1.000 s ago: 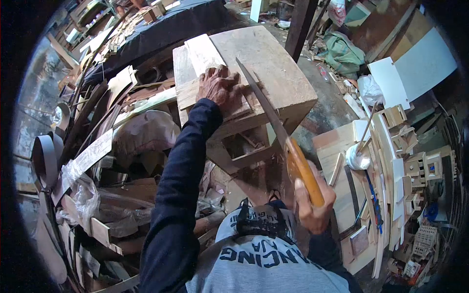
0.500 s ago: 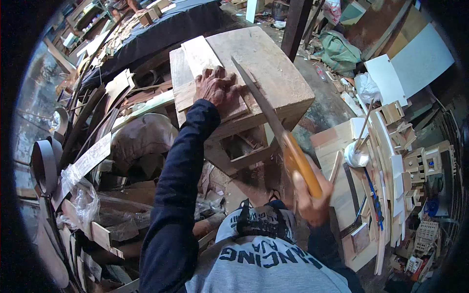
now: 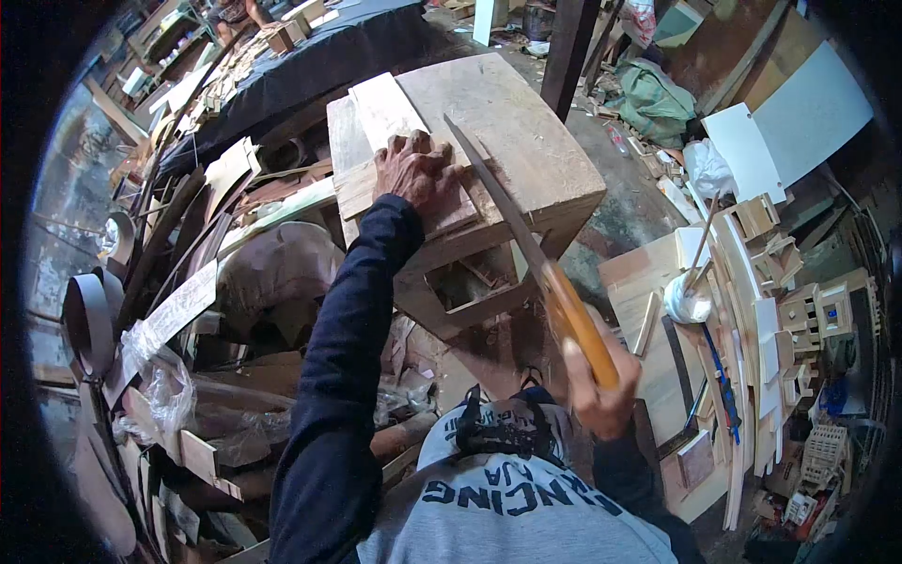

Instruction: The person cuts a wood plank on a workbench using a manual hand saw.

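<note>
A wooden box (image 3: 554, 155) serves as a stand in front of me, with pale boards on its top. My left hand (image 3: 418, 171) has its fingers bent over a short flat board (image 3: 456, 209) and presses it against the box top. A longer pale board (image 3: 387, 105) lies just beyond the fingers. My right hand (image 3: 603, 385) is closed around the orange-brown handle of a handsaw (image 3: 507, 209). The saw's blade slants up and left across the front edge of the box, beside the short board's right end. The exact contact of its teeth is hard to make out.
Wood offcuts and plastic wrap (image 3: 169, 390) are heaped on the left. At right, a plywood sheet (image 3: 648, 282) carries strips and a white tub (image 3: 686, 299). Behind stands a cloth-covered table (image 3: 357, 42) with small wood pieces; another person is partly visible near it. A dark post (image 3: 568, 56) rises beyond the box.
The saw and my right hand have shifted slightly down, toward my body. My left hand and the boards stay in place.
</note>
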Action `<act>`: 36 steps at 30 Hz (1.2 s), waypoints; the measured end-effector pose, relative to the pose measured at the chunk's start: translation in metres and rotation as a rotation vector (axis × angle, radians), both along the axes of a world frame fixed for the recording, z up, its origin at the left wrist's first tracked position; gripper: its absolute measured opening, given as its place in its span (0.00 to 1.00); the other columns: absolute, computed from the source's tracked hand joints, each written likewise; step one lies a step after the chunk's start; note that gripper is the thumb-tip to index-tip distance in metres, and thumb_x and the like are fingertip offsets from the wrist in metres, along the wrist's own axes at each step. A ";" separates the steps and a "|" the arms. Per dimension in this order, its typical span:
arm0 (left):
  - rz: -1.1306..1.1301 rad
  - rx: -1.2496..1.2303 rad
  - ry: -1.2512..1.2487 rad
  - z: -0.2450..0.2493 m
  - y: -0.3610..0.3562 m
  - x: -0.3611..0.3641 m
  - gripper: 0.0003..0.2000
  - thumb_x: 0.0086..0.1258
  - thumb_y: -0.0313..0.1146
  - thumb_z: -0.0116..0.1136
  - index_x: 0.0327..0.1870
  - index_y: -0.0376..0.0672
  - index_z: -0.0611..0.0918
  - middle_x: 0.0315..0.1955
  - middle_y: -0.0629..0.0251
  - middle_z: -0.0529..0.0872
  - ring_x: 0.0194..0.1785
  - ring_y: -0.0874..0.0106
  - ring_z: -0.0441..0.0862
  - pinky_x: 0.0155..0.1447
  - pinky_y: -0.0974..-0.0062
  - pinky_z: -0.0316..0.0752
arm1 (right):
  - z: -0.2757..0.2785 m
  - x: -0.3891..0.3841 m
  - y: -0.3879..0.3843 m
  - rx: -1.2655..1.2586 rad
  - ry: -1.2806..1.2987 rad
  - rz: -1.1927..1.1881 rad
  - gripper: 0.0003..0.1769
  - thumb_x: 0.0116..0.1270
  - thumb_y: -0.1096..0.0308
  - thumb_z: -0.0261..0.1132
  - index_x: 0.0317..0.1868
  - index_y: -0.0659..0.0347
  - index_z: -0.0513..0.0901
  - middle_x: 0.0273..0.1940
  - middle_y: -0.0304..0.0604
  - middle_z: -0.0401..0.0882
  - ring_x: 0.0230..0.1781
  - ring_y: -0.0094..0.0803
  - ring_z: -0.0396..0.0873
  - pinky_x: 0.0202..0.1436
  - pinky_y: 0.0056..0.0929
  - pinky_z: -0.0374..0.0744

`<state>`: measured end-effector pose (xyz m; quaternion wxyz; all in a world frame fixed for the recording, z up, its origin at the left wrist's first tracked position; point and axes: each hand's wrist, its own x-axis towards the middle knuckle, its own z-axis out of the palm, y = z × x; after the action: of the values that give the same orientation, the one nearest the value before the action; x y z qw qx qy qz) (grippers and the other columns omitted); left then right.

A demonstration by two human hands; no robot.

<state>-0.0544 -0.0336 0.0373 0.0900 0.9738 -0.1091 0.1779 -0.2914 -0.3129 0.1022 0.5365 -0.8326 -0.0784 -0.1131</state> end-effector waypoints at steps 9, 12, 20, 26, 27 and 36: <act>0.019 0.001 0.032 0.003 -0.001 -0.002 0.20 0.68 0.58 0.56 0.55 0.62 0.86 0.60 0.61 0.75 0.65 0.55 0.67 0.68 0.47 0.60 | -0.009 0.017 0.002 -0.010 -0.076 0.029 0.20 0.69 0.70 0.61 0.60 0.68 0.77 0.40 0.58 0.84 0.37 0.36 0.86 0.41 0.31 0.81; 0.033 0.019 0.079 0.013 -0.003 -0.005 0.20 0.68 0.58 0.56 0.55 0.63 0.86 0.60 0.61 0.75 0.66 0.55 0.67 0.68 0.46 0.60 | -0.009 -0.008 -0.009 0.009 -0.145 -0.001 0.19 0.69 0.70 0.61 0.58 0.68 0.78 0.37 0.57 0.83 0.34 0.36 0.85 0.39 0.33 0.81; -0.005 -0.008 0.014 0.002 0.002 0.000 0.20 0.66 0.59 0.58 0.53 0.62 0.88 0.60 0.63 0.76 0.66 0.55 0.67 0.68 0.48 0.61 | -0.018 0.075 0.026 0.069 -0.095 0.065 0.18 0.69 0.70 0.62 0.56 0.68 0.79 0.38 0.57 0.83 0.35 0.41 0.85 0.42 0.32 0.81; 0.009 -0.025 -0.019 0.001 0.002 0.004 0.18 0.64 0.58 0.60 0.50 0.63 0.89 0.58 0.63 0.78 0.65 0.55 0.68 0.67 0.50 0.61 | -0.017 -0.011 -0.011 0.040 -0.167 -0.019 0.19 0.69 0.71 0.61 0.59 0.71 0.78 0.41 0.56 0.85 0.40 0.39 0.86 0.45 0.32 0.81; 0.014 -0.008 -0.016 -0.001 0.002 0.004 0.18 0.64 0.58 0.60 0.50 0.64 0.89 0.59 0.62 0.77 0.65 0.55 0.68 0.68 0.49 0.61 | -0.017 -0.008 -0.008 0.035 -0.135 -0.004 0.19 0.69 0.71 0.61 0.59 0.70 0.78 0.41 0.56 0.85 0.39 0.39 0.86 0.45 0.33 0.81; 0.017 -0.028 0.016 0.005 -0.002 0.001 0.18 0.66 0.58 0.59 0.51 0.63 0.89 0.60 0.61 0.76 0.65 0.56 0.67 0.69 0.50 0.61 | -0.022 0.065 0.027 0.092 -0.084 0.065 0.19 0.69 0.70 0.60 0.58 0.68 0.77 0.38 0.56 0.84 0.34 0.39 0.84 0.41 0.31 0.81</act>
<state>-0.0533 -0.0354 0.0428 0.1028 0.9748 -0.0973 0.1724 -0.2260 -0.2854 0.0807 0.5740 -0.7985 -0.1224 -0.1340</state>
